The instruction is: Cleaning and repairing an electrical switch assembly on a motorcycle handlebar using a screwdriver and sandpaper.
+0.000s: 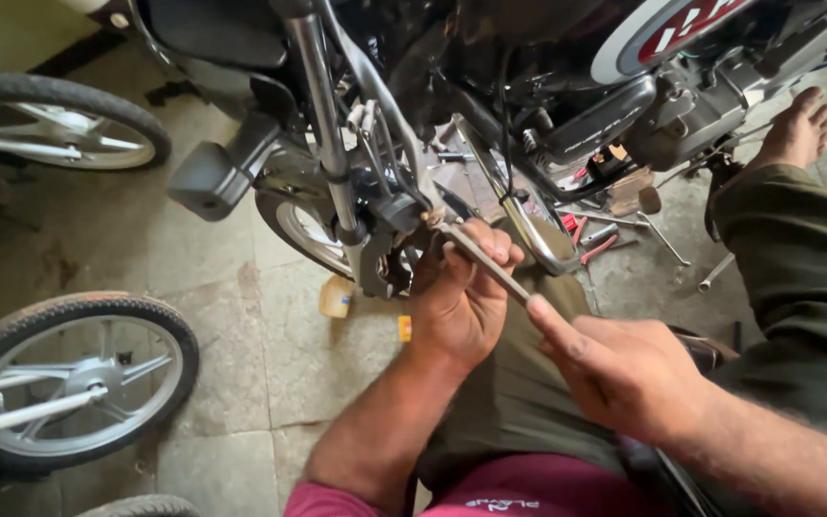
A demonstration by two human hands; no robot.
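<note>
I sit on the floor in front of a motorcycle (528, 86). My left hand (458, 297) grips the forward part of a long thin metal tool (485, 263), close to the bike's front wheel hub and brake area (385, 258). My right hand (624, 369) holds the rear end of the same tool, index finger stretched along its shaft. The tool's tip meets a part beside the fork leg (323, 124); the contact point is partly hidden by my left fingers.
A second bike's front wheel (78, 378) stands at lower left, another wheel (59, 124) at upper left. Loose tools, including red-handled pliers (591, 244), lie on the stone floor under the engine. My bare foot (796, 129) rests at upper right.
</note>
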